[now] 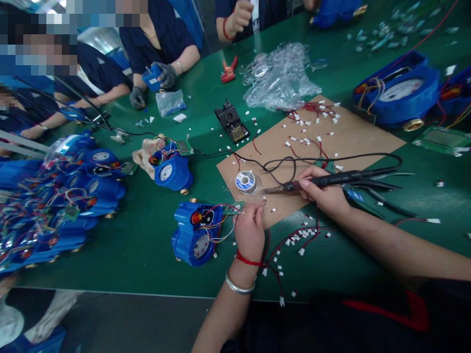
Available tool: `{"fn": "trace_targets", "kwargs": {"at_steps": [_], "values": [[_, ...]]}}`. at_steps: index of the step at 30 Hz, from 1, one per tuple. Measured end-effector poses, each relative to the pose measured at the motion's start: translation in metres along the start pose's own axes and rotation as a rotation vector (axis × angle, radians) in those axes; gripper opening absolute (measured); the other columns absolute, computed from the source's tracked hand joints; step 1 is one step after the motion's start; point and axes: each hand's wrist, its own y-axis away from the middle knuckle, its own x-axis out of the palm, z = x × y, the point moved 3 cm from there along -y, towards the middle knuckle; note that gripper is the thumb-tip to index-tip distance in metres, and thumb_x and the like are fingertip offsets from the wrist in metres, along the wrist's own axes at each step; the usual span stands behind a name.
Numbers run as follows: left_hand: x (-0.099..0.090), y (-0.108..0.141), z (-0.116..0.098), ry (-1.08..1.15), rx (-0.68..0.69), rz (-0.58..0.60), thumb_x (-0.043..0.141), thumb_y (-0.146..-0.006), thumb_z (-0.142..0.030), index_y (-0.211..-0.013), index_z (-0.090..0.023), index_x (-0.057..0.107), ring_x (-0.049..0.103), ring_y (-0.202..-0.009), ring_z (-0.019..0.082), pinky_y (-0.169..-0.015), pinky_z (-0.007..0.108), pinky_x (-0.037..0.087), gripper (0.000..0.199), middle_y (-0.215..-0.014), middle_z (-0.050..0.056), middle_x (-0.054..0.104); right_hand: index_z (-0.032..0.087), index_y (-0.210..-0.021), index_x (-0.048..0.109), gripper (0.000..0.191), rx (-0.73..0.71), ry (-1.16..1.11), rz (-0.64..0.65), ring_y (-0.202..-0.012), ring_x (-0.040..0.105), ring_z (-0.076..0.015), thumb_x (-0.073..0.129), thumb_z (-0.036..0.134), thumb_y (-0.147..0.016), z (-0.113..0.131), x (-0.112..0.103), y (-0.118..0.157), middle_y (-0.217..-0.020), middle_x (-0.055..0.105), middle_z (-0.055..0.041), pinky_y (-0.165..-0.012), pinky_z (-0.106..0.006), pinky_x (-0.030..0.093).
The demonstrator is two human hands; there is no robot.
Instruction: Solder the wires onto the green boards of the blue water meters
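Note:
My right hand [326, 193] is closed around a black soldering iron [338, 177], its metal tip pointing left beside a solder spool [245, 181] on the brown cardboard [353, 132]. My left hand [250, 225], fingers pinched, holds a small wire with a white connector near the iron's tip. Just left of these fingers is a small green circuit board [232, 209], joined by coloured wires to an open blue meter [195, 233] on the green table. White connectors on red and black wires [301, 235] lie right of my left wrist.
Many blue meters [73, 196] crowd the left side; another meter [172, 171] sits nearer. Beyond are a black iron stand [232, 122], red pliers [228, 69] and plastic bags [281, 76]. Co-workers' hands are across the table. Larger meters [401, 93] stand at the right.

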Motion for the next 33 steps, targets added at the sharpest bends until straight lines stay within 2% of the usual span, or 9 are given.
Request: {"fn": "trace_targets", "kwargs": {"at_steps": [9,24,29,33], "values": [[0.0057,-0.0022,-0.0007,-0.103,0.016,-0.024,0.048,-0.089,-0.019,-0.077,-0.019,0.054,0.055,-0.070,0.016,-0.066,0.028,0.037,0.014,-0.074,0.003,0.058,0.021,-0.081,0.054,0.015,-0.012,0.040,0.015,-0.046,0.043,-0.0113,0.054,0.035,-0.086,-0.0008,-0.0002,0.0001,-0.056,0.049,0.0029,-0.044,-0.026,0.032],[0.0065,-0.0032,-0.0014,-0.146,0.038,-0.034,0.048,-0.089,-0.021,-0.074,-0.019,0.053,0.053,-0.067,0.016,-0.064,0.028,0.036,0.017,-0.070,0.002,0.057,0.023,-0.075,0.054,0.015,-0.017,0.144,0.047,-0.049,0.045,-0.0145,0.055,0.035,-0.084,-0.0029,-0.0011,-0.0004,-0.056,0.051,0.0015,-0.047,-0.029,0.035],[0.0071,-0.0033,-0.0002,-0.149,0.019,-0.023,0.048,-0.089,-0.021,-0.075,-0.019,0.052,0.054,-0.069,0.016,-0.065,0.028,0.037,0.015,-0.072,0.003,0.057,0.023,-0.076,0.054,0.014,-0.023,0.123,0.042,-0.048,0.046,-0.0142,0.056,0.034,-0.084,-0.0008,-0.0010,-0.0001,-0.056,0.051,0.0017,-0.047,-0.028,0.035],[0.0076,-0.0025,0.0013,-0.134,0.001,-0.009,0.047,-0.090,-0.022,-0.077,-0.018,0.053,0.055,-0.071,0.017,-0.067,0.028,0.038,0.015,-0.074,0.003,0.058,0.022,-0.080,0.055,0.014,-0.012,0.015,0.011,-0.046,0.043,-0.0114,0.055,0.034,-0.086,-0.0006,-0.0013,-0.0004,-0.054,0.050,0.0029,-0.044,-0.025,0.033]]}}
